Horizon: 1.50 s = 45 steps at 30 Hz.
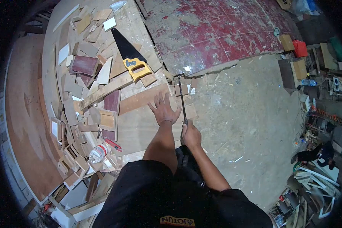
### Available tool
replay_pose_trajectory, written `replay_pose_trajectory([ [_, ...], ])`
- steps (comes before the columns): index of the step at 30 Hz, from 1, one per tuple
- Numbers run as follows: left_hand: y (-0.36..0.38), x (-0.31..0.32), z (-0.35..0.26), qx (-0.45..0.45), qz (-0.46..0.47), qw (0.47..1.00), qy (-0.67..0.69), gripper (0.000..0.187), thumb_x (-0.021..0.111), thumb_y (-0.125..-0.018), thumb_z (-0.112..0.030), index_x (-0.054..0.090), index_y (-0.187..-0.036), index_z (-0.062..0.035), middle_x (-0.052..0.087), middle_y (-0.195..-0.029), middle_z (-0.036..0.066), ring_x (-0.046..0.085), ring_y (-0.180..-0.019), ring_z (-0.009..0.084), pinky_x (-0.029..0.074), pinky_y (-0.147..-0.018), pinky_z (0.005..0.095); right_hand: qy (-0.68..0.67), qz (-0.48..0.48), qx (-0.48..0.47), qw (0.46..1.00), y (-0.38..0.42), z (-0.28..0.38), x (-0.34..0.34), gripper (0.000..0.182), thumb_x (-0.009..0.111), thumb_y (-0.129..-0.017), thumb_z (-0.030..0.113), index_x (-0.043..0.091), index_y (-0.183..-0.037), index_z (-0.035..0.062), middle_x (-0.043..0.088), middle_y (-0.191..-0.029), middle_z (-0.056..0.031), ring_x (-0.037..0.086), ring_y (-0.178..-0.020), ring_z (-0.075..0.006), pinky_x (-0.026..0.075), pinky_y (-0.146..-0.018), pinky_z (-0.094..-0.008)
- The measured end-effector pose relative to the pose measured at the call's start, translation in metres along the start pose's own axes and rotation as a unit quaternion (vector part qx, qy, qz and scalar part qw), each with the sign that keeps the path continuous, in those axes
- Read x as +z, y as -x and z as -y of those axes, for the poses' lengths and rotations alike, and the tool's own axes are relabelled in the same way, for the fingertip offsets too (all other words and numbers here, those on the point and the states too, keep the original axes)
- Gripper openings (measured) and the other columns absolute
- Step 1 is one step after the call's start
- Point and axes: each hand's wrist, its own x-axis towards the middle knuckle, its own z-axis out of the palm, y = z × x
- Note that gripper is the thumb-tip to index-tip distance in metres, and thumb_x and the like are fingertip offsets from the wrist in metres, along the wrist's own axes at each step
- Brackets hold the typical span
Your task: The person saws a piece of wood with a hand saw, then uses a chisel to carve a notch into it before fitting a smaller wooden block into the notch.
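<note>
My left hand [164,110] lies flat with fingers spread on a reddish-brown wooden board [135,102], close to its right end. My right hand [191,135] is closed around the handle of a hand saw [182,100]. The saw's dark blade shows nearly edge-on and points away from me, just right of my left hand. Its handle is mostly hidden in my fist. Small wood pieces [181,90] sit beside the blade. Ahead on the bench lies a second hand saw [135,66] with a yellow and black handle, touched by neither hand.
Wood offcuts [85,64] cover the left side of the workbench [146,136]. A plastic bottle [98,152] and a red utility knife [113,144] lie left of me. Concrete floor [247,114] stretches right, with red tiles [216,30] beyond. Another person [319,154] is at far right among scrap.
</note>
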Motion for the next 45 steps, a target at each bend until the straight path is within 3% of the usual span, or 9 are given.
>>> replay_pose_trajectory([
  [3,-0.001,0.003,0.0,-0.005,-0.013,1.0,0.001,0.086,0.06,-0.074,-0.056,0.03,-0.145,-0.0171,0.019,-0.153,0.009,0.015,-0.142,0.0298,0.003,-0.111,0.0622,-0.017,-0.066,-0.044,0.997,-0.008,-0.006,0.013,0.032,0.049,-0.086,0.015,0.046,-0.114,-0.0009,0.064,-0.085,-0.0269,0.063,-0.077,-0.0449,0.05,-0.07,-0.053],
  [10,0.001,-0.001,-0.003,-0.005,-0.01,1.0,0.004,0.087,0.059,-0.074,-0.058,0.03,-0.145,-0.0173,0.019,-0.154,0.007,0.016,-0.142,0.0291,0.003,-0.111,0.0621,-0.017,-0.036,-0.079,0.996,-0.012,0.002,0.0,0.025,0.047,-0.088,0.015,0.047,-0.108,-0.0007,0.062,-0.09,-0.0274,0.062,-0.083,-0.0453,0.049,-0.074,-0.0529],
  [15,0.001,-0.001,-0.002,-0.01,-0.004,1.0,-0.011,0.088,0.06,-0.073,-0.058,0.029,-0.146,-0.0179,0.018,-0.155,0.007,0.015,-0.142,0.0288,0.004,-0.111,0.062,0.032,-0.005,-0.016,0.999,-0.009,0.012,-0.001,0.023,0.041,-0.092,0.015,0.046,-0.108,-0.0003,0.06,-0.094,-0.0281,0.062,-0.084,-0.0462,0.05,-0.073,-0.0532],
  [22,0.001,-0.001,-0.002,-0.002,-0.02,1.0,0.004,0.088,0.061,-0.072,-0.057,0.03,-0.145,-0.0178,0.021,-0.153,0.008,0.016,-0.142,0.0292,0.004,-0.112,0.0617,0.025,-0.018,-0.018,0.999,0.019,0.013,-0.006,0.025,0.04,-0.089,0.008,0.046,-0.109,-0.0052,0.062,-0.087,-0.0315,0.064,-0.079,-0.0462,0.052,-0.068,-0.0533],
  [27,0.001,0.0,-0.002,-0.002,-0.018,1.0,0.004,0.088,0.062,-0.073,-0.055,0.029,-0.145,-0.0174,0.02,-0.154,0.008,0.017,-0.142,0.0297,0.004,-0.112,0.0619,0.06,0.055,0.04,0.996,0.051,0.001,-0.016,0.023,0.042,-0.087,0.008,0.045,-0.106,-0.0038,0.062,-0.087,-0.0307,0.064,-0.08,-0.0469,0.052,-0.07,-0.0524],
  [34,0.0,-0.003,-0.002,0.003,0.0,1.0,0.002,0.087,0.061,-0.074,-0.054,0.028,-0.145,-0.0168,0.02,-0.154,0.009,0.017,-0.142,0.0304,0.003,-0.112,0.0621,0.088,0.079,0.046,0.992,0.097,0.021,-0.071,0.02,0.042,-0.087,0.006,0.047,-0.101,-0.0067,0.063,-0.084,-0.0305,0.065,-0.078,-0.0455,0.052,-0.069,-0.0519],
  [39,-0.002,0.007,0.002,0.014,-0.03,0.999,0.012,0.085,0.059,-0.076,-0.053,0.028,-0.146,-0.0158,0.02,-0.153,0.011,0.018,-0.141,0.0329,0.003,-0.109,0.0655,0.089,0.104,0.077,0.988,0.083,0.036,-0.081,0.022,0.044,-0.084,0.008,0.055,-0.096,-0.0075,0.064,-0.088,-0.0325,0.065,-0.081,-0.0457,0.052,-0.072,-0.0522],
  [43,0.0,0.014,0.002,0.031,-0.058,0.998,-0.008,0.081,0.058,-0.078,-0.049,0.027,-0.147,-0.0182,0.019,-0.154,0.011,0.018,-0.141,0.0333,0.003,-0.108,0.0673,0.057,0.084,0.104,0.989,0.042,0.019,-0.035,0.025,0.043,-0.085,0.01,0.057,-0.098,-0.0067,0.064,-0.091,-0.0314,0.065,-0.084,-0.0456,0.051,-0.075,-0.0527],
  [45,0.0,0.018,0.003,0.115,-0.074,0.991,-0.01,0.064,0.054,-0.085,-0.042,0.038,-0.142,-0.0197,0.022,-0.153,0.013,0.02,-0.14,0.034,0.005,-0.107,0.0692,0.033,0.062,0.11,0.991,0.031,0.019,-0.022,0.027,0.042,-0.086,0.012,0.058,-0.099,-0.006,0.065,-0.093,-0.0295,0.065,-0.086,-0.0446,0.051,-0.078,-0.052],
])
